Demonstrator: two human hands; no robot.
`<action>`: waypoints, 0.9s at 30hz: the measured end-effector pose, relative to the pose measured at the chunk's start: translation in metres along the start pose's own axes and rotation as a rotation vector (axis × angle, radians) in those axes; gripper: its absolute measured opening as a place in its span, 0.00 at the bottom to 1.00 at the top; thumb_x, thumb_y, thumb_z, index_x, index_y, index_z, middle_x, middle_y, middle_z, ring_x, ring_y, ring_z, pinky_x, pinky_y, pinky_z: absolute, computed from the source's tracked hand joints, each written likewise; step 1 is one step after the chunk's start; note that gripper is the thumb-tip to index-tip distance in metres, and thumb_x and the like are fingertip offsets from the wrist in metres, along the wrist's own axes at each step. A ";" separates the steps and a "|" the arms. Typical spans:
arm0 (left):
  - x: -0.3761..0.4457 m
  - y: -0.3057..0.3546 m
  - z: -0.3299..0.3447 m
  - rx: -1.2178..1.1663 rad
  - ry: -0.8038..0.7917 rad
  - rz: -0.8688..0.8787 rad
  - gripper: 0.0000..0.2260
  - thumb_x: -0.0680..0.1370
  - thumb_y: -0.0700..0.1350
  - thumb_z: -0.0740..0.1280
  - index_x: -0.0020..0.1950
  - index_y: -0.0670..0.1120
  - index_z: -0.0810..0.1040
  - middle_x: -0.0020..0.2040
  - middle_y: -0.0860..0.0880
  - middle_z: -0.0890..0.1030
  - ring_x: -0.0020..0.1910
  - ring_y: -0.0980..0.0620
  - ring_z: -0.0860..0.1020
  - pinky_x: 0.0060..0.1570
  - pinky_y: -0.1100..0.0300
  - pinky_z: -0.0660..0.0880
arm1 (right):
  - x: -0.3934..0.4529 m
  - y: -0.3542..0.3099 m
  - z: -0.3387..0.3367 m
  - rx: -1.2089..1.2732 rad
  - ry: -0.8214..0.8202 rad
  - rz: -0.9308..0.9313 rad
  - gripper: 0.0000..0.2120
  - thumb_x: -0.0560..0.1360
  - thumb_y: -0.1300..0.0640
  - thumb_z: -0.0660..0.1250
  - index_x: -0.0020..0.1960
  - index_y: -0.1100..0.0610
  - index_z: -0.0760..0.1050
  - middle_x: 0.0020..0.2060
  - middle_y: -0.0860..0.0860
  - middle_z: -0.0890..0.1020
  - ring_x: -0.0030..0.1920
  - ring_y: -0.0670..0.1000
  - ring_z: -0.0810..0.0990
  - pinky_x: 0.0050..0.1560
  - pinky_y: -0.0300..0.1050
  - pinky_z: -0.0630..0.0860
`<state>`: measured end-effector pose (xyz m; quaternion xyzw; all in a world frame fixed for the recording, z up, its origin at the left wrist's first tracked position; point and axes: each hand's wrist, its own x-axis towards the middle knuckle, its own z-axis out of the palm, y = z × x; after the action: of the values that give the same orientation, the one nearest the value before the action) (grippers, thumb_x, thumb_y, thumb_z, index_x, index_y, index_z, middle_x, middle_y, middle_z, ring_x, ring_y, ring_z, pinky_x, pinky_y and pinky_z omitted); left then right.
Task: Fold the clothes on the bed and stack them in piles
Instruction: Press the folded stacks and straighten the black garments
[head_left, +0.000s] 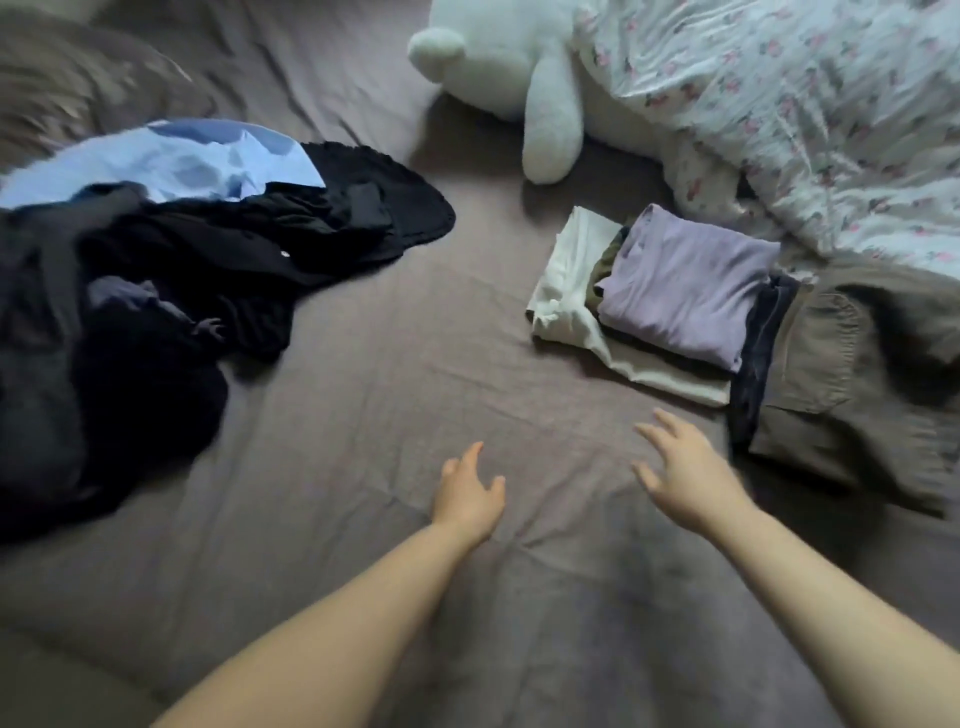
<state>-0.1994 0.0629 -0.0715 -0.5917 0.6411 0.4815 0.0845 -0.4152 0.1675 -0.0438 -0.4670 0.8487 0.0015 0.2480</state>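
A heap of unfolded dark clothes (156, 291) lies on the left of the bed, with a light blue garment (171, 161) on its far side. On the right sits a folded pile with a lilac top (685, 291) over white (566, 291) and olive pieces. Beside it lie folded khaki trousers (841, 374) over a dark navy item (761, 358). My left hand (467, 493) and my right hand (685, 467) hover over the bare sheet in the middle, fingers spread and relaxed, holding nothing.
The bed has a grey-brown sheet (395, 374). A white plush toy (519, 78) lies at the far middle. A floral duvet (810, 114) is bunched at the far right. A brown pillow (67, 88) sits at the far left.
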 end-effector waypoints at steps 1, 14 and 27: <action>0.005 -0.018 -0.022 0.052 0.051 -0.007 0.27 0.79 0.48 0.63 0.76 0.47 0.60 0.71 0.40 0.65 0.70 0.42 0.66 0.68 0.58 0.61 | -0.002 -0.033 0.024 0.048 -0.069 -0.033 0.28 0.78 0.49 0.63 0.75 0.53 0.62 0.77 0.54 0.57 0.76 0.53 0.56 0.73 0.45 0.56; 0.063 -0.164 -0.282 0.833 0.584 0.064 0.32 0.75 0.52 0.68 0.76 0.53 0.59 0.77 0.45 0.51 0.77 0.41 0.43 0.72 0.36 0.44 | -0.004 -0.220 0.151 -0.117 -0.715 -0.039 0.52 0.72 0.44 0.71 0.77 0.49 0.34 0.72 0.63 0.28 0.72 0.70 0.32 0.74 0.55 0.48; 0.058 -0.152 -0.320 0.277 0.701 0.059 0.20 0.75 0.43 0.64 0.67 0.48 0.69 0.60 0.42 0.72 0.59 0.40 0.72 0.45 0.50 0.69 | -0.004 -0.233 0.149 -0.184 -0.681 0.074 0.45 0.75 0.38 0.65 0.78 0.49 0.39 0.74 0.65 0.35 0.74 0.70 0.37 0.75 0.53 0.45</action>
<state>0.0592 -0.1814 -0.0227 -0.6849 0.7067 0.1607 -0.0747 -0.1659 0.0745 -0.1196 -0.4290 0.7301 0.2428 0.4733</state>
